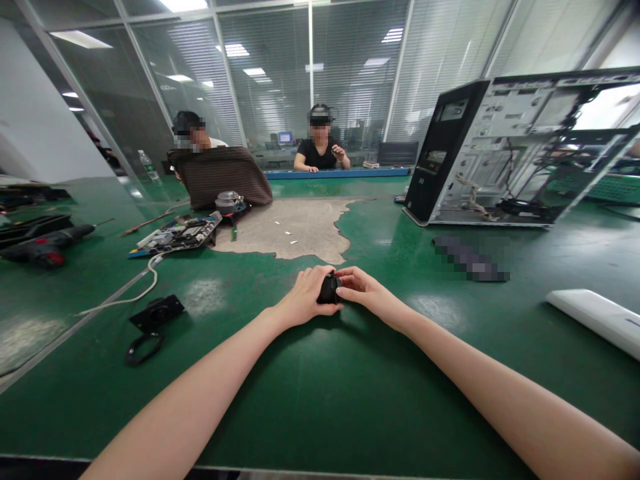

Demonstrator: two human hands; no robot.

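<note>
Between both hands, just above or on the green tabletop, is a small black rounded part (329, 289); its exact kind does not show. My left hand (305, 293) wraps around its left side, with the thumb below and fingers over the top. From the right, my right hand (367, 291) pinches its edge between thumb and fingers. To the left on the table lie a black squarish piece with a round middle (157, 312) and a black ring (143, 348), both apart from my hands.
An opened computer tower (450, 153) stands at the back right. A circuit board (183, 233) and a metal part (230, 202) sit at left, near a brown draped cover (225, 173). A power drill (50, 245) and a white case (595, 317) flank the table. Two people sit beyond.
</note>
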